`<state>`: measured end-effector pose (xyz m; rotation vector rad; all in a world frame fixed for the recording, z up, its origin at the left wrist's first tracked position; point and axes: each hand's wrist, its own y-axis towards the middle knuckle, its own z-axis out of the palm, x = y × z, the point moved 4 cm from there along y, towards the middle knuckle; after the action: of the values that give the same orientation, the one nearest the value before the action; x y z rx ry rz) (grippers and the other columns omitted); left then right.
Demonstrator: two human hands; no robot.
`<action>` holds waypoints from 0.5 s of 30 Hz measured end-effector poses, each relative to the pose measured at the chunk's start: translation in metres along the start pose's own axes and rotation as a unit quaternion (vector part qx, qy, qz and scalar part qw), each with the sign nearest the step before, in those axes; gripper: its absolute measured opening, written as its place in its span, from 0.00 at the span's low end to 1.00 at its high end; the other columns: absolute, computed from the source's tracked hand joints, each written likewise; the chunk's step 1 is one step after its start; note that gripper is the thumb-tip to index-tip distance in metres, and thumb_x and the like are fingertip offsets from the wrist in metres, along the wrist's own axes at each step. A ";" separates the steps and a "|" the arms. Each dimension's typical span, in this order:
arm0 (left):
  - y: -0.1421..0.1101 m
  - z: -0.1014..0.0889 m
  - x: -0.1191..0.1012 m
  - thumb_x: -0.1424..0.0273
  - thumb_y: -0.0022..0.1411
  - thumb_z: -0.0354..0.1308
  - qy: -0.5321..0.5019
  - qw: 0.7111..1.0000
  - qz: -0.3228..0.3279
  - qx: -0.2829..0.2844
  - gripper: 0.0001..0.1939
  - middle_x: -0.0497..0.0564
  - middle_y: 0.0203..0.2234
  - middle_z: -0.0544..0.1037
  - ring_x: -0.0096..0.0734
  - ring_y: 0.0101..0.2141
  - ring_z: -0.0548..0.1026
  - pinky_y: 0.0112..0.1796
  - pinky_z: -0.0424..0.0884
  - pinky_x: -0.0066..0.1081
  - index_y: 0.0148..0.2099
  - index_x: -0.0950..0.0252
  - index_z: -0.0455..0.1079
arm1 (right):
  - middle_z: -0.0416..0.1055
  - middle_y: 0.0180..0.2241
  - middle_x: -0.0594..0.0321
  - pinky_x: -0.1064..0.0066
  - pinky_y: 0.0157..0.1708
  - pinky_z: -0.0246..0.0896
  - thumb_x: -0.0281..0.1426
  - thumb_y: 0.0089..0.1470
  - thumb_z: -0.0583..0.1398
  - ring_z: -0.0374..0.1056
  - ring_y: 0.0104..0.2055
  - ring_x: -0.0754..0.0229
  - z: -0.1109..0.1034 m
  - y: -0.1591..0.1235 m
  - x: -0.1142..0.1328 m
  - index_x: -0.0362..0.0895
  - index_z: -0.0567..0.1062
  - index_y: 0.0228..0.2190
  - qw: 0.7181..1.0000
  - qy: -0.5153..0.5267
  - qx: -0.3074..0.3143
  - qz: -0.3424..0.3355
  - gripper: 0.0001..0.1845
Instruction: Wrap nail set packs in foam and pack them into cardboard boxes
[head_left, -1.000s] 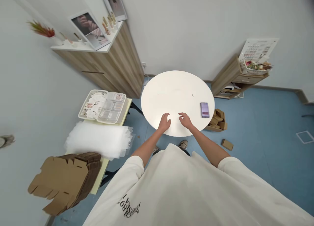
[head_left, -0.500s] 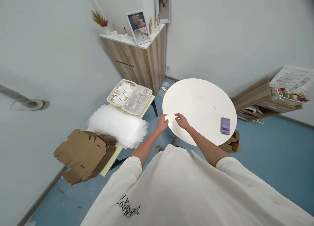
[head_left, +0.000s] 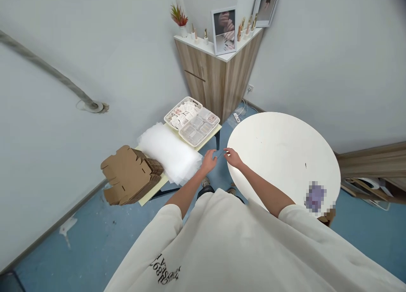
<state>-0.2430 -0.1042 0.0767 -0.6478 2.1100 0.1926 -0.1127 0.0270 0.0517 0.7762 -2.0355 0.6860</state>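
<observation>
My left hand (head_left: 208, 161) hovers over the gap between the two tables, just off the right edge of a pile of clear plastic bags (head_left: 169, 151). Its fingers are loosely curled and apart, and I see nothing in them. My right hand (head_left: 234, 157) is at the left rim of the round white table (head_left: 279, 148), fingers loosely spread and holding nothing. The two hands are close together, fingertips pointing toward each other.
A low yellow-topped side table (head_left: 152, 191) carries a stack of flat cardboard boxes (head_left: 128, 177), the bags and a white tray of small packets (head_left: 192, 120). A blurred phone-like item (head_left: 315, 197) lies near the round table's right edge. A wooden cabinet (head_left: 218, 74) stands in the corner.
My view has swung to the left, so the round table now sits to the right. Both hands have moved from the tabletop to its left rim, toward the side table.
</observation>
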 end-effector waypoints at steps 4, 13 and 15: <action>0.029 -0.009 0.003 0.73 0.65 0.52 -0.011 1.000 0.020 0.015 0.21 0.58 0.57 0.71 0.43 0.61 0.68 0.61 0.64 0.45 0.59 0.60 0.67 | 0.70 0.55 0.55 0.59 0.52 0.69 0.30 0.58 0.57 0.72 0.50 0.55 -0.002 0.028 0.006 0.47 0.73 0.53 1.000 -0.017 -0.013 0.007 0.21; 0.128 -0.059 0.023 0.79 0.61 0.53 -0.046 0.997 0.066 -0.007 0.20 0.57 0.54 0.72 0.42 0.59 0.69 0.60 0.65 0.43 0.55 0.61 0.69 | 0.67 0.58 0.51 0.57 0.55 0.65 0.35 0.57 0.61 0.68 0.56 0.49 -0.010 0.113 0.061 0.45 0.68 0.57 0.980 -0.176 -0.083 -0.031 0.26; 0.146 -0.065 0.029 0.79 0.61 0.53 -0.057 0.996 0.074 -0.006 0.20 0.57 0.53 0.73 0.42 0.58 0.70 0.60 0.65 0.43 0.55 0.62 0.69 | 0.65 0.59 0.51 0.55 0.56 0.63 0.36 0.57 0.62 0.65 0.58 0.46 -0.004 0.135 0.076 0.45 0.66 0.58 0.971 -0.217 -0.090 -0.037 0.28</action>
<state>-0.3790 -0.0148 0.0768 -0.4767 2.0489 0.3161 -0.2438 0.0979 0.0934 0.9509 -2.4053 0.2963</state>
